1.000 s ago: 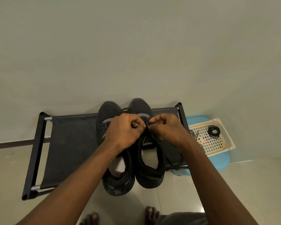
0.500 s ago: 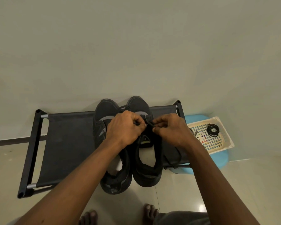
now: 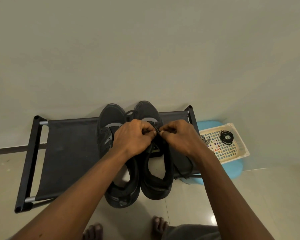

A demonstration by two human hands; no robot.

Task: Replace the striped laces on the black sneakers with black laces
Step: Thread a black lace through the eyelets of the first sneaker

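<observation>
Over the tongue of the right-hand black mesh sneaker (image 3: 146, 110), the left hand (image 3: 133, 135) and right hand (image 3: 178, 135), slightly apart a moment ago, pinch the thin black lace (image 3: 156, 131) together, probably tightening a crossing.

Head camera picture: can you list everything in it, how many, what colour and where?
sneakers: two, black, side by side on the rack
rack: one, black, under the sneakers
black lace: one, black, over the right-side sneaker
stool: one, blue, right of the rack
basket: one, cream, on the stool
coiled lace: one, black, in the basket
striped lace: one, black-and-white, at the basket's left edge
feet: two, bare, bottom edge
left hand: one, fingers pinch the black lace
right hand: one, fingers pinch the black lace
</observation>
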